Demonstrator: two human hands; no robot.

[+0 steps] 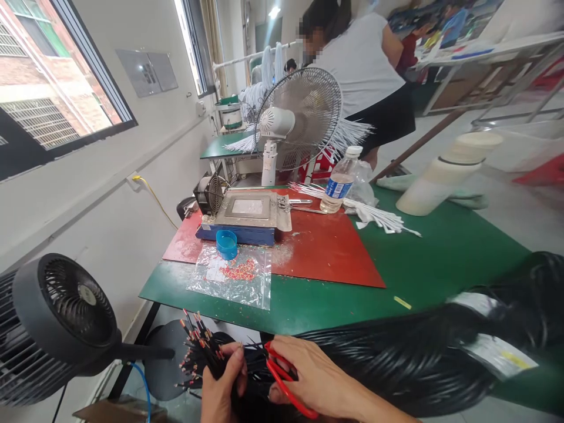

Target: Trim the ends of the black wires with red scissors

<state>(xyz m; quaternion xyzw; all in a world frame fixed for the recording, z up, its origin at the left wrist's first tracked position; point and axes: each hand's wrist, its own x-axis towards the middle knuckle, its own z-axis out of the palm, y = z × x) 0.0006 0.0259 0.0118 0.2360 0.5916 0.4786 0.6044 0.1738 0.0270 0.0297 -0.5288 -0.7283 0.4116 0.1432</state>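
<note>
My left hand [222,385] is closed round a bunch of black wires [200,346] whose red and copper tips fan out to the upper left. My right hand [315,379] grips red-handled scissors [282,376] right beside that bunch. A thick bundle of black cable [423,358] runs from my hands to the right across the front of the green table [440,252].
On a red mat [326,247] stand a small metal-topped machine [247,214], a blue cap [226,243] and a clear bag of red bits [238,273]. Behind are a white desk fan [295,117], a water bottle [340,182], white wires [374,214]. A black fan [61,317] stands left. A person stands beyond.
</note>
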